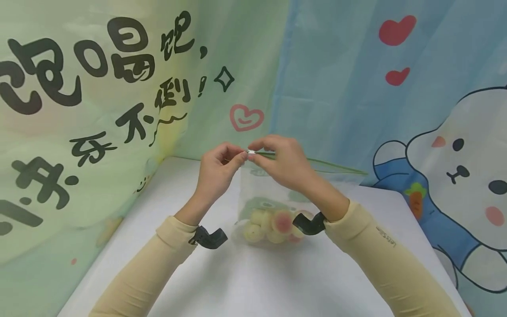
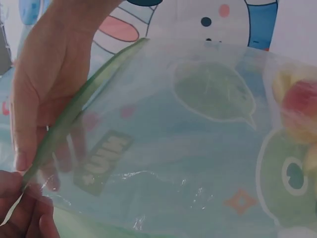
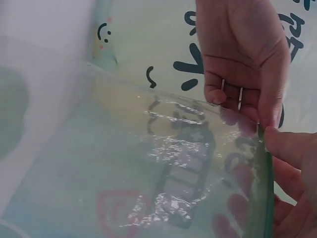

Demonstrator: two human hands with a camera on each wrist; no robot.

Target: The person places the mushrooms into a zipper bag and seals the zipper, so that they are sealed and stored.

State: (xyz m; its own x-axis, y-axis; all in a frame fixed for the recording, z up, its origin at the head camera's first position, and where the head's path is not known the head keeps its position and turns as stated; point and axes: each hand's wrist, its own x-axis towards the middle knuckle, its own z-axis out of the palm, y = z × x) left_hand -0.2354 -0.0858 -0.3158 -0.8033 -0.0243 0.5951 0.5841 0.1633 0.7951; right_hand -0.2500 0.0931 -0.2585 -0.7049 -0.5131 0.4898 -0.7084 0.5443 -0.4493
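Observation:
A clear slider zip bag [image 1: 273, 187] with green prints hangs from both hands, its green zip strip [image 1: 336, 165] along the top. Several pale yellow and red fruits, like peaches [image 1: 273, 224], lie in its bottom. My left hand [image 1: 215, 171] pinches the bag's left top corner between thumb and fingers. Right beside it, my right hand [image 1: 283, 160] has thumb and forefinger at the small white slider [image 1: 251, 152] on the strip. The two hands' fingertips nearly meet there. In the right wrist view, the left hand's fingers [image 3: 233, 96] show partly through the film.
The bag hangs over a white table [image 1: 190, 273]. Behind stand printed curtains, with dark lettering [image 1: 130, 48] at left and a cartoon rabbit [image 1: 463, 176] at right. A black wrist mount sits on each wrist, beside the beige sleeves.

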